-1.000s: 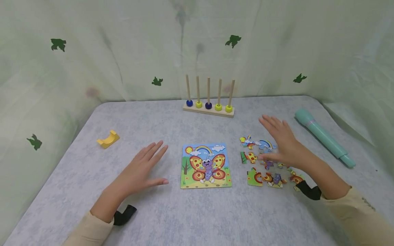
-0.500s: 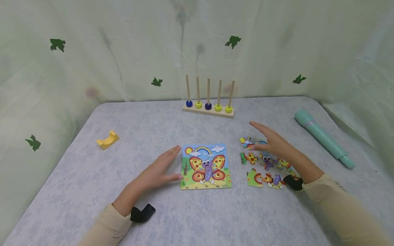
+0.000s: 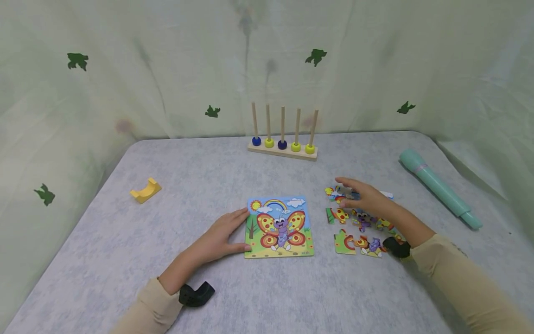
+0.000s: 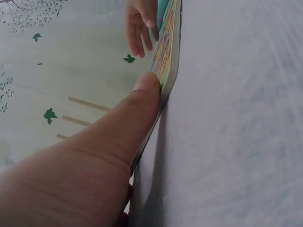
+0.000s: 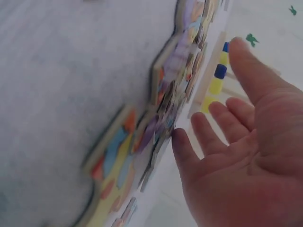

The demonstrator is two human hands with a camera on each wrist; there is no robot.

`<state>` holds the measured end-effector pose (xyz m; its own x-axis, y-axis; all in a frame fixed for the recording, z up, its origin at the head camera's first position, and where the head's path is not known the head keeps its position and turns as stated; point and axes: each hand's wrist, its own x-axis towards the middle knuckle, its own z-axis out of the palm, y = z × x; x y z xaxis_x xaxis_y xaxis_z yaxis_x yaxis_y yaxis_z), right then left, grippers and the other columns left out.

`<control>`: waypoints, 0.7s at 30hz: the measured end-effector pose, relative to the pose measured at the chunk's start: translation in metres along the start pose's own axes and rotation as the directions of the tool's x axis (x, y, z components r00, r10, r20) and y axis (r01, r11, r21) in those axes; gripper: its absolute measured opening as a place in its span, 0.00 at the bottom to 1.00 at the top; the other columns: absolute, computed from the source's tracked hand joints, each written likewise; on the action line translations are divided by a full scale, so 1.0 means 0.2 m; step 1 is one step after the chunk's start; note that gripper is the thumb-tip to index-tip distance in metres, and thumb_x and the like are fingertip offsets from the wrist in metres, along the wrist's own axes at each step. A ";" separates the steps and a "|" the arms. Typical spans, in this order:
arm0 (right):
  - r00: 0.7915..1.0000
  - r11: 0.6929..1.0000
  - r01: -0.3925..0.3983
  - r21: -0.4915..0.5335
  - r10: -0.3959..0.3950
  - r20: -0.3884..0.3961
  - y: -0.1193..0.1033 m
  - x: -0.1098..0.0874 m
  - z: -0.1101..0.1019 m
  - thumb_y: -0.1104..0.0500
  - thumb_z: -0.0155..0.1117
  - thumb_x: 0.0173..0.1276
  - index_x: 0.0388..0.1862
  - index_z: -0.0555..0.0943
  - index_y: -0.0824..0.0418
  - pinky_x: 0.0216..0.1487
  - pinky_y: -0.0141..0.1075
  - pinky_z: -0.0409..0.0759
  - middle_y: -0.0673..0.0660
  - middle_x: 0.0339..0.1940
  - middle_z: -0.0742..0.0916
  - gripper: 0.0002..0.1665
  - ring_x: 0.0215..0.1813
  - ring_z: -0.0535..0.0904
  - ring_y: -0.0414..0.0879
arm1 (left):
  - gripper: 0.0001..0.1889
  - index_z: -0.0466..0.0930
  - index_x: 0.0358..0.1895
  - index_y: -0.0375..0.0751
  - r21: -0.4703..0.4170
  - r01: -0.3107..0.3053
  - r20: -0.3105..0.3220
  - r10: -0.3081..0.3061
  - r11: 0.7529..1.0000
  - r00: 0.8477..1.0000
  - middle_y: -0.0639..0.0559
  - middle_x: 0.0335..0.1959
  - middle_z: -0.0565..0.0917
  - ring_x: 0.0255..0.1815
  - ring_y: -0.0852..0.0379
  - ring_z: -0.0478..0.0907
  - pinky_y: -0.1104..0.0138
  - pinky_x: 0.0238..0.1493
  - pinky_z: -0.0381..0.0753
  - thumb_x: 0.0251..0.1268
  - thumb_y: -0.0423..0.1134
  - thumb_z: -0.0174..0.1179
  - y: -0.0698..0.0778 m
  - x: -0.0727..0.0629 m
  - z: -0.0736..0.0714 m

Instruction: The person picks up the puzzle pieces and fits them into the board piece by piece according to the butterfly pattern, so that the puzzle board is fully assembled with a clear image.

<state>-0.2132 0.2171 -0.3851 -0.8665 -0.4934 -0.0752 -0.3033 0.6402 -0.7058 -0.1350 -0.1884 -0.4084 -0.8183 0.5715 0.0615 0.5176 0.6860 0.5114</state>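
A square butterfly puzzle board (image 3: 280, 227) lies flat in the middle of the table. My left hand (image 3: 219, 236) is at its left edge, thumb and fingertips touching the rim. The left wrist view shows that thumb (image 4: 128, 113) resting along the board's edge, while the other fingers are mostly hidden. Over on the right, my right hand (image 3: 371, 198) is above loose puzzle pieces (image 3: 345, 242) laid out in rows, covering some of them. Its fingers are spread and relaxed with nothing between them, as the right wrist view shows beside the pieces (image 5: 118, 161).
Behind the board stands a wooden peg rack (image 3: 283, 150) with blue and yellow beads. A teal toy microphone (image 3: 438, 185) lies at the far right of the table. Toward the left is a yellow curved block (image 3: 146, 190). A pale curtain (image 3: 187, 69) hangs behind.
My left hand has moved right to the board's left edge and now touches it. My right hand has shifted left and lower over the upper pieces. The board stays in place.
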 end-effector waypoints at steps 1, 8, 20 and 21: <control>1.000 1.000 0.002 -0.001 -0.002 0.003 0.01 0.00 0.00 0.53 0.63 0.60 0.70 0.55 0.59 0.57 0.58 0.60 0.64 0.67 0.62 0.43 0.65 0.57 0.61 | 0.46 0.54 0.68 0.36 0.004 0.000 0.002 0.000 1.000 1.000 0.43 0.68 0.55 0.67 0.44 0.51 0.49 0.62 0.50 0.51 0.58 0.61 0.00 0.00 0.00; 0.999 0.998 -0.019 -0.056 0.020 0.025 0.03 0.02 0.03 0.55 0.60 0.63 0.68 0.58 0.60 0.58 0.53 0.62 0.63 0.65 0.65 0.37 0.65 0.58 0.59 | 0.46 0.55 0.68 0.36 0.010 0.006 0.005 -0.006 1.000 1.000 0.43 0.68 0.56 0.67 0.44 0.51 0.49 0.62 0.51 0.51 0.61 0.59 0.01 0.00 0.00; 0.998 0.985 0.057 -0.165 -0.059 -0.003 0.04 0.04 0.03 0.57 0.62 0.61 0.63 0.65 0.66 0.57 0.54 0.61 0.67 0.62 0.67 0.33 0.62 0.60 0.62 | 0.46 0.54 0.68 0.37 0.024 0.017 0.006 -0.017 1.000 1.000 0.44 0.68 0.56 0.67 0.45 0.50 0.49 0.62 0.50 0.51 0.61 0.59 0.01 0.00 0.00; 0.998 0.982 0.055 -0.182 -0.057 -0.005 0.03 0.04 0.03 0.56 0.62 0.61 0.63 0.65 0.66 0.57 0.55 0.61 0.67 0.61 0.67 0.34 0.62 0.60 0.62 | 0.46 0.54 0.68 0.37 0.026 0.016 0.006 -0.016 1.000 1.000 0.44 0.68 0.56 0.67 0.45 0.51 0.49 0.62 0.50 0.51 0.61 0.59 0.01 0.00 0.00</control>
<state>-0.2204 0.2132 -0.3953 -0.8498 -0.5261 -0.0312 -0.4177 0.7083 -0.5690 -0.1338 -0.1876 -0.4079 -0.8253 0.5627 0.0482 0.5105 0.7069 0.4896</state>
